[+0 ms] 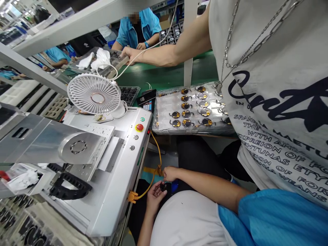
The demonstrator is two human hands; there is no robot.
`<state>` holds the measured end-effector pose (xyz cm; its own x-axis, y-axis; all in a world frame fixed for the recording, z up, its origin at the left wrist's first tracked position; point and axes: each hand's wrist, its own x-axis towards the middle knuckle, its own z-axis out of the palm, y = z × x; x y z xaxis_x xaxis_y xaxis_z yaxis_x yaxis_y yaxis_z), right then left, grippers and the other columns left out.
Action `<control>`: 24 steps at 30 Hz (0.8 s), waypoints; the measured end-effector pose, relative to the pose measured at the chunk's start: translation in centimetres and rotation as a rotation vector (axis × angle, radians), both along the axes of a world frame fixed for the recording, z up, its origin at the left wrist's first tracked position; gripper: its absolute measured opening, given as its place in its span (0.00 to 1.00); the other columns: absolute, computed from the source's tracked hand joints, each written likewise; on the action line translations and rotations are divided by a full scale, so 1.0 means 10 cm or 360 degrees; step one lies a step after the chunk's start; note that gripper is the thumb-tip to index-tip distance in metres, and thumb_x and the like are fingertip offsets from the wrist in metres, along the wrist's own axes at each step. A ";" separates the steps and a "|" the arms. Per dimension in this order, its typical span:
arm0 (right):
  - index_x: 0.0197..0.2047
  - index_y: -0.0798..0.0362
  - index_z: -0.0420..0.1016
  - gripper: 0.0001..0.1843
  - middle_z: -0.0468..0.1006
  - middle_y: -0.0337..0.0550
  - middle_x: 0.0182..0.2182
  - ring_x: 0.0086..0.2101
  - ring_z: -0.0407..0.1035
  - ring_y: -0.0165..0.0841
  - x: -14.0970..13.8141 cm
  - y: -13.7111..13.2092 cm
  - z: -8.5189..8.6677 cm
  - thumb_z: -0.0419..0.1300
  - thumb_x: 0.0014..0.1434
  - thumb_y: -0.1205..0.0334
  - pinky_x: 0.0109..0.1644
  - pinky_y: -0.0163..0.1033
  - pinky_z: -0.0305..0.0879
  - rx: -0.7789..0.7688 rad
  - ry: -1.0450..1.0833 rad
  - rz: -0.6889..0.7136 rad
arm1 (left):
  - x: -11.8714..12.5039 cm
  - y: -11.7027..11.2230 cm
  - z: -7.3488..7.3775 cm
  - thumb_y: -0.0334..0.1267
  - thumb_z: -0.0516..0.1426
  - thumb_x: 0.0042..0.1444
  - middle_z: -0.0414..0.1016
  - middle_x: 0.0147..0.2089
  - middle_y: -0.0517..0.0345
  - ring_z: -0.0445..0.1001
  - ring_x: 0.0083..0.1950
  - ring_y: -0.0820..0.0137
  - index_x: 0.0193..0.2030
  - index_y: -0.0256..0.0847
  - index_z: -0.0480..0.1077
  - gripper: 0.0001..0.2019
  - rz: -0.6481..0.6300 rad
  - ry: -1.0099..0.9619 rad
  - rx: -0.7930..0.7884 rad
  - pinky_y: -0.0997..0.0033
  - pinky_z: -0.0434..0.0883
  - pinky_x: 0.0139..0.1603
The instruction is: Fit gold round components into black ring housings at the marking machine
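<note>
My left hand (155, 195) is low by my lap, palm up. Its fingers curl around a small dark piece (163, 187), too small to name. Close beside it, my right hand (170, 173) is closed in a fist near the knot of an orange cable (159, 169). Whatever the right fingers may hold is hidden. A bit of blue (174, 186) shows below the right wrist. The cable ends in an orange plug (132, 196) at the machine's side, left of my hands.
A white machine (110, 201) with buttons and a red emergency stop (139, 127) fills the left. On it stands a white fan (94, 95). A clear tray (192, 130) bears several round black-and-yellow pieces. A person in a white shirt (271, 41) stands close, reaching to another tray (116, 68).
</note>
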<state>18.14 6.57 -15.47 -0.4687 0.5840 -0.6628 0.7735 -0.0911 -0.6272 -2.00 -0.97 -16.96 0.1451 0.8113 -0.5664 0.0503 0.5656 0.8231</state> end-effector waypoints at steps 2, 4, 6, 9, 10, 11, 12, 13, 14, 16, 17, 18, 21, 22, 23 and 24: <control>0.48 0.57 0.78 0.13 0.80 0.46 0.45 0.44 0.76 0.37 0.00 0.00 -0.01 0.63 0.70 0.54 0.50 0.47 0.75 -0.0003 0.0004 0.0000 | 0.00 0.00 0.00 0.44 0.78 0.32 0.84 0.53 0.39 0.83 0.56 0.50 0.50 0.38 0.80 0.34 0.0000 -0.0002 -0.0002 0.48 0.74 0.64; 0.48 0.57 0.77 0.13 0.79 0.46 0.46 0.44 0.76 0.37 0.01 -0.01 -0.01 0.63 0.70 0.54 0.51 0.47 0.75 -0.0009 0.0001 0.0001 | 0.00 -0.01 0.00 0.44 0.78 0.32 0.84 0.53 0.40 0.82 0.56 0.50 0.50 0.38 0.80 0.34 0.0000 -0.0003 -0.0004 0.48 0.74 0.65; 0.48 0.57 0.77 0.13 0.79 0.46 0.46 0.45 0.76 0.37 0.01 -0.01 -0.01 0.63 0.70 0.54 0.51 0.48 0.75 -0.0018 -0.0007 0.0004 | 0.00 -0.01 0.00 0.44 0.78 0.33 0.84 0.54 0.41 0.83 0.56 0.51 0.49 0.39 0.81 0.33 -0.0001 -0.0007 -0.0003 0.48 0.73 0.65; 0.48 0.57 0.78 0.13 0.79 0.46 0.46 0.45 0.76 0.37 0.01 -0.03 -0.02 0.63 0.70 0.54 0.51 0.48 0.75 -0.0026 -0.0022 0.0006 | 0.02 -0.02 0.00 0.45 0.78 0.32 0.84 0.53 0.40 0.83 0.55 0.52 0.48 0.38 0.81 0.33 0.0008 -0.0019 0.0001 0.48 0.74 0.64; 0.48 0.57 0.78 0.13 0.80 0.46 0.45 0.44 0.76 0.37 0.01 -0.03 -0.03 0.63 0.70 0.54 0.51 0.47 0.76 -0.0024 -0.0026 0.0005 | 0.02 -0.02 0.00 0.45 0.78 0.32 0.84 0.53 0.40 0.83 0.54 0.52 0.48 0.38 0.81 0.33 0.0014 -0.0026 0.0005 0.48 0.74 0.63; 0.48 0.57 0.78 0.13 0.80 0.45 0.45 0.44 0.76 0.37 0.01 -0.03 -0.04 0.63 0.70 0.54 0.50 0.47 0.76 -0.0021 -0.0031 0.0003 | 0.03 -0.02 0.00 0.46 0.78 0.31 0.84 0.52 0.40 0.83 0.54 0.52 0.48 0.38 0.81 0.33 0.0022 -0.0034 0.0010 0.48 0.75 0.63; 0.48 0.57 0.78 0.13 0.80 0.45 0.45 0.43 0.76 0.36 0.01 -0.04 -0.04 0.63 0.70 0.54 0.50 0.47 0.76 -0.0017 -0.0036 0.0000 | 0.03 -0.03 0.00 0.46 0.78 0.31 0.84 0.52 0.39 0.84 0.53 0.52 0.47 0.38 0.81 0.33 0.0030 -0.0042 0.0016 0.48 0.75 0.62; 0.47 0.57 0.78 0.13 0.80 0.45 0.44 0.43 0.76 0.36 0.01 -0.04 -0.05 0.63 0.70 0.55 0.49 0.46 0.76 -0.0012 -0.0041 -0.0005 | 0.04 -0.03 -0.01 0.46 0.78 0.30 0.84 0.52 0.39 0.84 0.52 0.52 0.47 0.37 0.81 0.33 0.0039 -0.0051 0.0023 0.48 0.76 0.61; 0.47 0.57 0.78 0.13 0.80 0.45 0.44 0.42 0.76 0.36 0.01 -0.04 -0.06 0.63 0.70 0.55 0.49 0.46 0.76 -0.0006 -0.0046 -0.0013 | 0.04 -0.03 -0.01 0.46 0.79 0.30 0.85 0.52 0.39 0.84 0.51 0.52 0.47 0.37 0.81 0.34 0.0049 -0.0060 0.0031 0.48 0.76 0.60; 0.46 0.57 0.78 0.13 0.80 0.44 0.43 0.41 0.76 0.35 0.00 -0.05 -0.08 0.63 0.70 0.55 0.48 0.45 0.76 0.0005 -0.0055 -0.0038 | 0.04 -0.04 -0.02 0.46 0.79 0.29 0.84 0.52 0.38 0.85 0.50 0.52 0.47 0.37 0.82 0.34 0.0071 -0.0076 0.0051 0.48 0.77 0.59; 0.46 0.57 0.78 0.12 0.80 0.44 0.42 0.41 0.76 0.35 0.00 -0.05 -0.09 0.63 0.70 0.55 0.47 0.44 0.76 0.0007 -0.0057 -0.0052 | 0.05 -0.04 -0.03 0.46 0.79 0.29 0.84 0.52 0.38 0.85 0.49 0.52 0.47 0.37 0.82 0.35 0.0083 -0.0085 0.0062 0.48 0.77 0.59; 0.46 0.57 0.78 0.12 0.80 0.44 0.42 0.40 0.76 0.34 0.00 -0.05 -0.10 0.63 0.70 0.55 0.47 0.44 0.76 0.0005 -0.0055 -0.0067 | 0.05 -0.05 -0.04 0.46 0.79 0.28 0.84 0.52 0.38 0.85 0.49 0.52 0.47 0.37 0.82 0.35 0.0095 -0.0092 0.0075 0.48 0.77 0.58; 0.45 0.57 0.77 0.12 0.79 0.43 0.41 0.39 0.76 0.33 0.01 -0.06 -0.14 0.63 0.70 0.55 0.45 0.43 0.76 -0.0020 -0.0031 -0.0124 | 0.05 -0.07 -0.08 0.46 0.79 0.28 0.84 0.51 0.37 0.85 0.49 0.52 0.47 0.37 0.82 0.35 0.0129 -0.0113 0.0115 0.48 0.77 0.58; 0.44 0.57 0.77 0.11 0.79 0.43 0.40 0.38 0.75 0.33 0.02 -0.07 -0.15 0.63 0.70 0.56 0.45 0.42 0.76 -0.0031 -0.0017 -0.0153 | 0.05 -0.07 -0.10 0.46 0.79 0.28 0.84 0.51 0.37 0.85 0.49 0.52 0.47 0.37 0.82 0.35 0.0139 -0.0120 0.0129 0.47 0.77 0.58; 0.43 0.57 0.77 0.11 0.79 0.42 0.39 0.37 0.75 0.32 0.02 -0.07 -0.17 0.63 0.70 0.56 0.44 0.41 0.76 -0.0045 0.0002 -0.0189 | 0.05 -0.08 -0.11 0.46 0.79 0.28 0.85 0.51 0.37 0.85 0.48 0.51 0.47 0.37 0.82 0.36 0.0149 -0.0127 0.0143 0.46 0.77 0.58; 0.41 0.57 0.77 0.11 0.79 0.41 0.37 0.36 0.75 0.31 0.03 -0.08 -0.18 0.64 0.69 0.56 0.43 0.40 0.76 -0.0063 0.0028 -0.0231 | 0.05 -0.08 -0.12 0.46 0.79 0.28 0.85 0.50 0.36 0.85 0.48 0.51 0.47 0.36 0.82 0.36 0.0160 -0.0134 0.0158 0.45 0.77 0.58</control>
<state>18.41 5.77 -17.23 -0.3928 0.6200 -0.6792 0.7395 -0.2261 -0.6341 -1.46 -1.80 -18.19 0.1040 0.8754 -0.4720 -0.0741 0.4801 0.8741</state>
